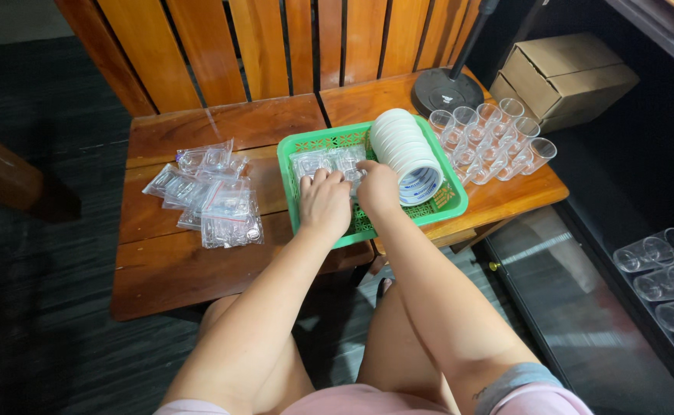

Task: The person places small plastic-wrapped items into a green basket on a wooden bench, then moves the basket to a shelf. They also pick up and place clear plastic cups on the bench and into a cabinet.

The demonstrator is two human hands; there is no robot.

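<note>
In the head view, the person sits at a low wooden table [198,277] and reaches both bare arms forward into a green plastic basket [294,184] that stands on the table's right half. The left hand [325,204] lies palm down inside the basket, its fingers stretched over small clear plastic bags [321,161] that lie flat on the basket floor; the fingers rest on the bags with nothing clenched in them. The right hand [377,188] sits just beside it, touching the same bags, its fingers curled down so that it seems to pinch one bag's edge, though the back of the hand hides the fingertips and the grip cannot be told for certain. Just right of that hand, also inside the basket, lies a stack of white round lids [406,150] tipped on its side, running from the basket's far rim toward its near right corner. On the table's left half, well apart from the basket, a loose heap of more clear zip bags [214,196] lies spread out, some overlapping. Beyond the basket's right side, several rows of clear plastic cups [494,134] lie on the table, touching one another. Behind them stands a black round stand base [446,91] with a pole rising from it. A cardboard box [563,73] sits on the floor further right, and more clear cups [663,265] lie at the right edge of the frame. Wooden slats [275,46] rise behind the table.
</note>
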